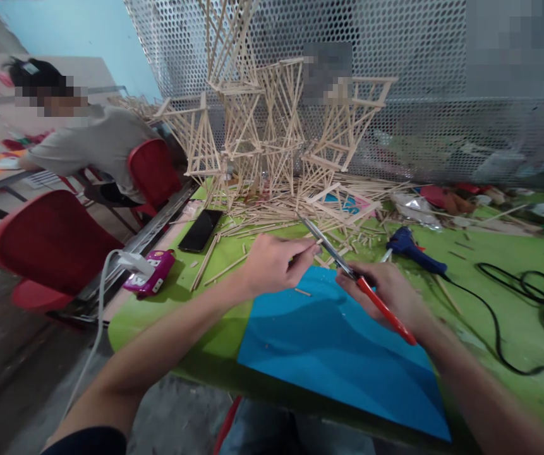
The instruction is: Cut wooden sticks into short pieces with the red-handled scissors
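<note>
Two hands: they meet over the blue sheet, close together.
Right hand: it is wrapped around the red handles of the scissors. The metal blades point up and away toward the stick pile.
Left hand: its fingertips are pinched together right by the blades. What they pinch is too small to see.
Small stick: it lies on the blue sheet, just under the hands.
Blue sheet: it lies flat on the green table and hangs a little over the near edge.
Table: loose wooden sticks are scattered all over the far part. A black phone lies on the left side. A blue glue gun lies to the right, with a black cord looping across the green.
Stick frames: tall open shapes made of sticks stand at the back of the table.
Wall: a shiny metal sheet full of little holes stands behind the frames.
Room: red chairs stand to the left. Another person in a grey top bends over a different table there.
</note>
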### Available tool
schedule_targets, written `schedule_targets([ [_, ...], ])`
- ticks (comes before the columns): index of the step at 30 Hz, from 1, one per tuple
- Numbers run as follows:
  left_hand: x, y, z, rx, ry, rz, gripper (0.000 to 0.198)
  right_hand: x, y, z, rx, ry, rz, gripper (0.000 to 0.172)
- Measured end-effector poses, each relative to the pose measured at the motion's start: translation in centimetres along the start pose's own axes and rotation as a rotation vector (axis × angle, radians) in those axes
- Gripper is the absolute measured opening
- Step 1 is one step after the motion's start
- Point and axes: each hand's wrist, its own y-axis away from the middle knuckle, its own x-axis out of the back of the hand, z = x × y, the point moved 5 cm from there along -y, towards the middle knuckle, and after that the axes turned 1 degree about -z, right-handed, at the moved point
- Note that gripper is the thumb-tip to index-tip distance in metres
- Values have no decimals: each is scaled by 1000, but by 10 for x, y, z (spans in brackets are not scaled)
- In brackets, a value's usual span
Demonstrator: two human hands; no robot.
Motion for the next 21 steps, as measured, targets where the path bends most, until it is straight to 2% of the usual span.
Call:
schedule_targets([
  [4,4,0,0,-19,0,21,33,-2,2,1,-60,16,-30,45],
  [12,8,-2,1,-46,75,37,36,-8,5,12,-166,-139,-142,45],
  [15,9,-3,-1,-57,79,8,36,-8,3,11,-133,-142,-167,44],
  [18,9,-6,-3,-26,132,-36,37,-5,-2,10,-70,-82,-95,45],
  [21,5,-8,-5,71,214,-83,44,1,-7,14,-53,23,70,48],
])
